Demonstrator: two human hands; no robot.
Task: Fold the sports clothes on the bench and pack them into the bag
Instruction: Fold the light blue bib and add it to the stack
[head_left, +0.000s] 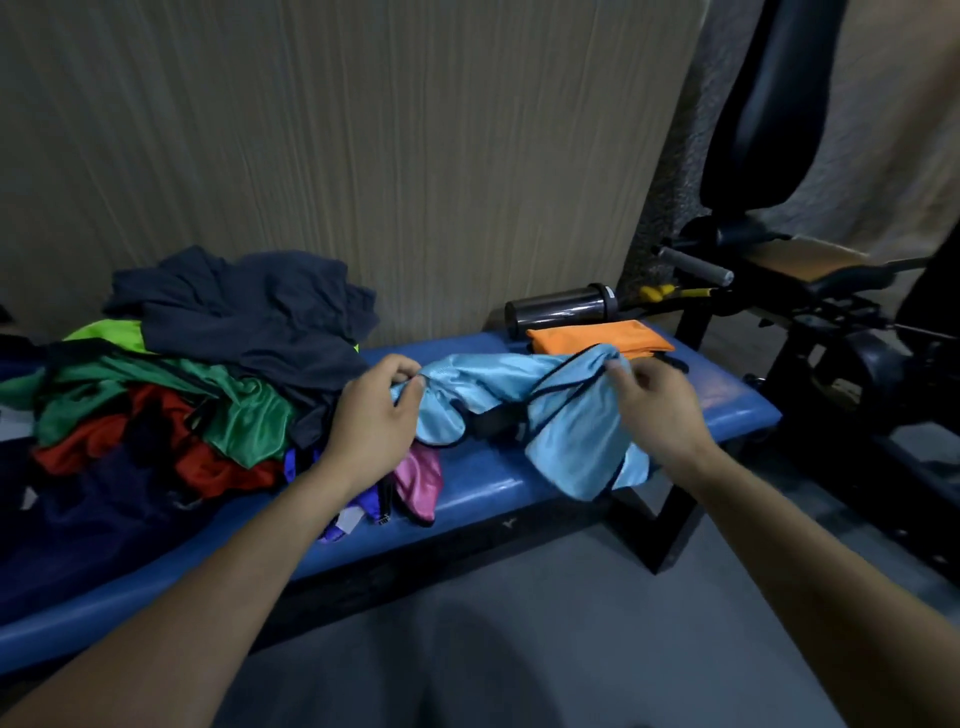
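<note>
Now the light blue bib (524, 400) lies crumpled across the blue bench (727, 400), its lower corner hanging over the bench's front edge. The left hand (371, 415) pinches its left end; the right hand (657, 410) pinches a black-trimmed edge at its right. Behind the bib sits a folded orange bib (597, 335), then a dark bottle (561, 306). Left of it, a clothes pile (208, 364) crowds the bench. Bare blue padding shows in front of the bib.
</note>
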